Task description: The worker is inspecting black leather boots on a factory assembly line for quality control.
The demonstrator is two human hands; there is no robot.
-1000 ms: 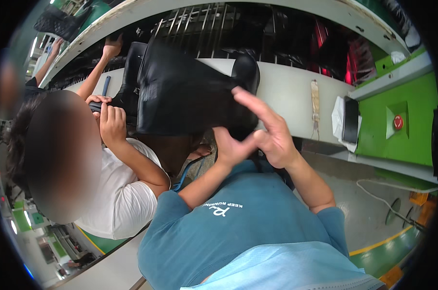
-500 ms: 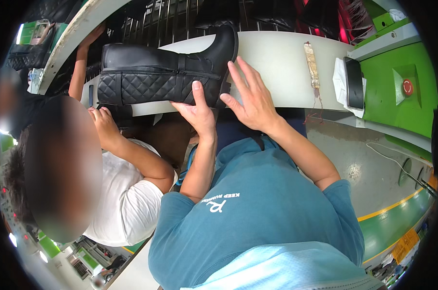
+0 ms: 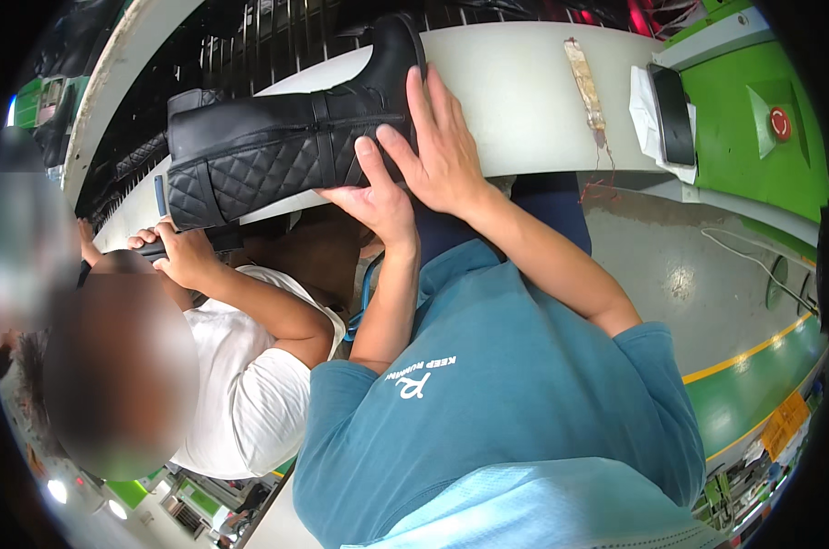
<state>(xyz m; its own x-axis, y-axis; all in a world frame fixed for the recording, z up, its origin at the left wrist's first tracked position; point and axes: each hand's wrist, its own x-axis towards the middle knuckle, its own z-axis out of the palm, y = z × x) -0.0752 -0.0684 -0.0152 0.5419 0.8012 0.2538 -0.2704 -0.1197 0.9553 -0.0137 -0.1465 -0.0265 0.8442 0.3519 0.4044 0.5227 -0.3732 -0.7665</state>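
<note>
A tall black boot with a quilted panel lies on its side along the white bench, toe pointing away from me and sole facing right. My left hand cups it at the heel and ankle, thumb against the side; its other fingers are mostly hidden under the boot. My right hand lies against the sole and heel with fingers stretched out, its thumb close to my left thumb.
The white bench carries a worn taped strip with reddish threads. On white paper at right rests a dark phone, beside a green machine panel with a red button. A co-worker's hand is close to the boot's shaft opening.
The boot has tilted, its toe end shifting up and left in view. My right hand has moved left from beside the heel onto the sole. The co-worker's hand has moved lower.
</note>
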